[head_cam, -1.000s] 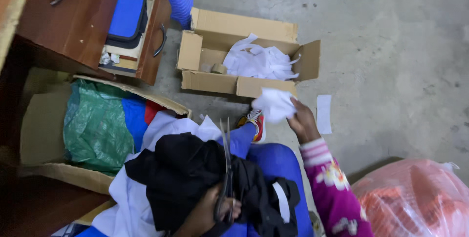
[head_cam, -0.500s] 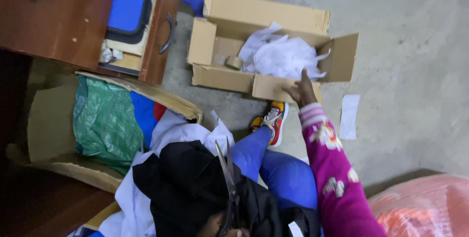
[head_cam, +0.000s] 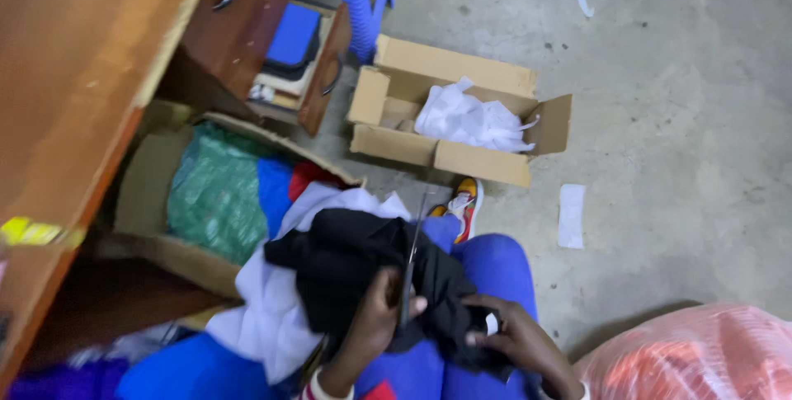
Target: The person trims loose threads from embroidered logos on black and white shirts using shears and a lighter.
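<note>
My left hand (head_cam: 373,317) is closed around the handles of a pair of long metal scissors (head_cam: 410,264), blades pointing away from me across a crumpled black fabric garment (head_cam: 346,264) that lies on my lap. My right hand (head_cam: 516,338) grips the near edge of that same black cloth, fingers curled into it beside a small white tag (head_cam: 492,323). Under the garment I see a white cloth piece (head_cam: 272,317) spilling toward my left, over my blue trousers (head_cam: 495,272).

Just past my knee sits a red and yellow shoe (head_cam: 464,204) on the grey concrete floor (head_cam: 660,78). Beyond it stands an open brown cardboard box (head_cam: 462,157) holding white fabric scraps (head_cam: 470,120). To my left a larger cardboard box (head_cam: 144,194) holds green, blue and red cloth (head_cam: 219,190). A wooden bench (head_cam: 74,78) rises beside it, with an open drawer (head_cam: 318,78) showing a blue flat case (head_cam: 293,35). A pink plastic sack (head_cam: 693,359) bulges at my right.
</note>
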